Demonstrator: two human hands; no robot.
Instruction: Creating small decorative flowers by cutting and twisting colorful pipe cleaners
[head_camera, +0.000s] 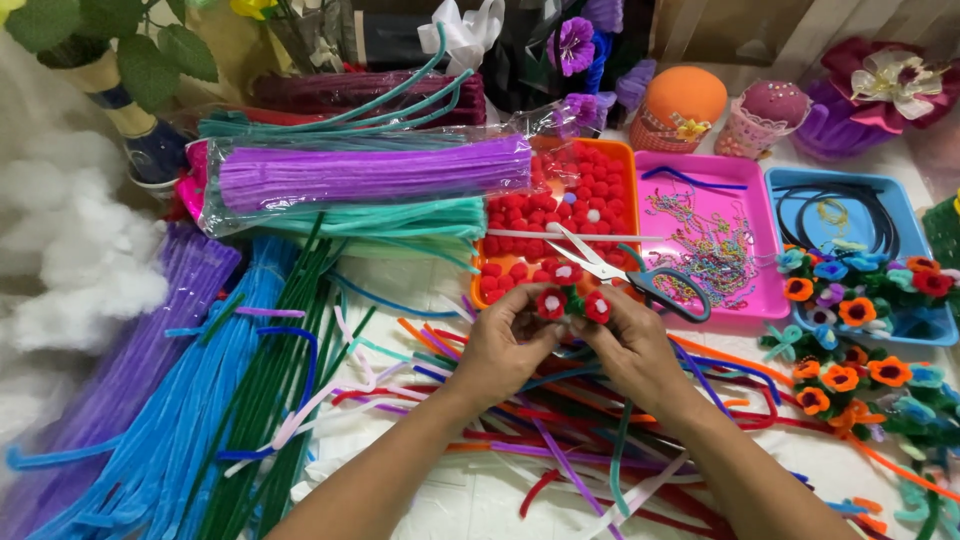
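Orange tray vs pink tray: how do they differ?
The orange tray is packed with red pompoms; the pink tray holds small loose colourful bits and a blue pipe cleaner. The scissors' blades lie over the orange tray, their handles over the pink tray. Both are flat rectangular plastic trays, side by side.

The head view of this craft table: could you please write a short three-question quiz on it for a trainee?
1. True or false: both hands hold the small cluster of red pompom flowers with white centres.
2. Which tray do the grey-handled scissors lie across? A) the orange tray and the pink tray B) the blue tray
3. Fill in: the wrapped bundle of purple pipe cleaners lies ___ the hands.

Key: 1 true, the left hand and right hand both grip it; 2 A; 3 beyond.
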